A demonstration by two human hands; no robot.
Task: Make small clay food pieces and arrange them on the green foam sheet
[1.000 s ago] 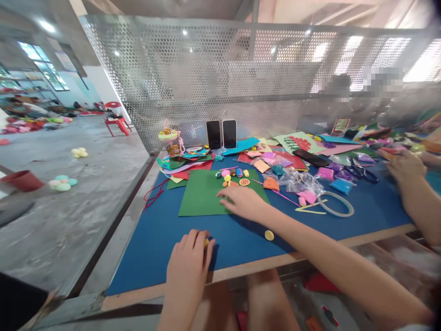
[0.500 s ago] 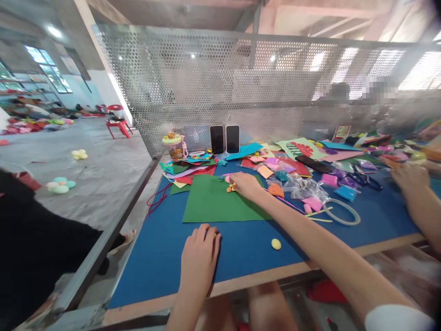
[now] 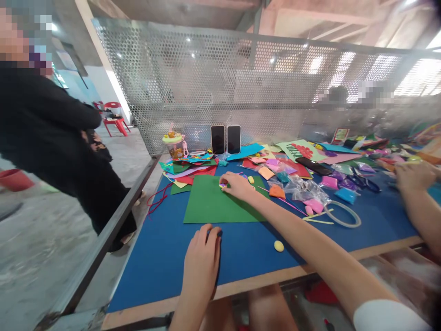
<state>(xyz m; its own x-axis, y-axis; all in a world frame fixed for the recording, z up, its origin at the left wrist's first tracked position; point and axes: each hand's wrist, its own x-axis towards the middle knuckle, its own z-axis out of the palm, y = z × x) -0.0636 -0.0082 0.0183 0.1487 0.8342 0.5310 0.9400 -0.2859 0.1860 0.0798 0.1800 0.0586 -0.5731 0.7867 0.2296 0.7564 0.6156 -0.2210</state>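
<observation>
Green sheet [image 3: 203, 204] lies flat, plain and matte, on the blue tabletop [image 3: 155, 266]. Our right hand [image 3: 236, 185] is over it, fingers curled by small bright pieces [image 3: 251, 179]; can't tell if clamped. Our left hand [image 3: 204, 250] rests near the sheet, fingers bent, grip unclear. Smooth yellow oval [image 3: 279, 246] sits apart.

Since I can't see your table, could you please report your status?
Right hand over green rectangular sheet, partly hiding small colourful pieces. Left hand at blue tabletop, grasp unclear. Yellow oval piece lies apart.
</observation>
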